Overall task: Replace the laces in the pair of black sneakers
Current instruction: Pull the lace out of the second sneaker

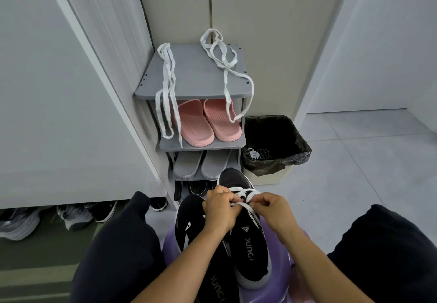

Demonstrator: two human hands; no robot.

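- Head view: the left hand [218, 210] is curled, its fingers closed on the white lace [244, 193] at the eyelets of one black sneaker [250, 250].
- The right hand [273, 210] is likewise curled, the same lace being pinched between thumb and fingertips.
- Both sneakers are rested on a purple stool [280, 286] between the knees, the second sneaker [189, 229] touching the first.
- Two loose white laces [168, 85] are draped over the grey shoe rack [196, 75].
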